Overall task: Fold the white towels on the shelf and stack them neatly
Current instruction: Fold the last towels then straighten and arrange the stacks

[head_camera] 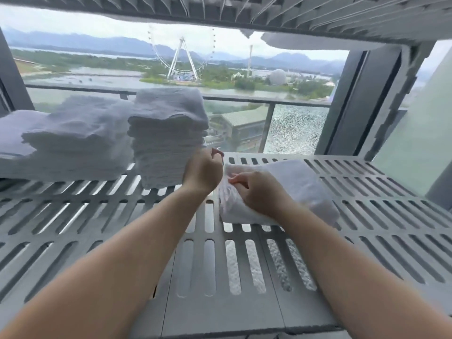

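The shelf (220, 311) is seen as smooth, matt grey slotted panelling; plastic or painted metal cannot be told. The towel (293, 182) on it and the stack (166, 143) are nubby white cloth. Behind the shelf, glossy glass (293, 128) is crazed with cracks.

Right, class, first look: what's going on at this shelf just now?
A person is folding white towels at a slotted grey shelf. The right hand lies on a loosely folded towel and pinches its left edge. The left hand is curled beside it, at the foot of a tall stack of folded towels; whether it holds anything cannot be told. A lower stack lies further left.
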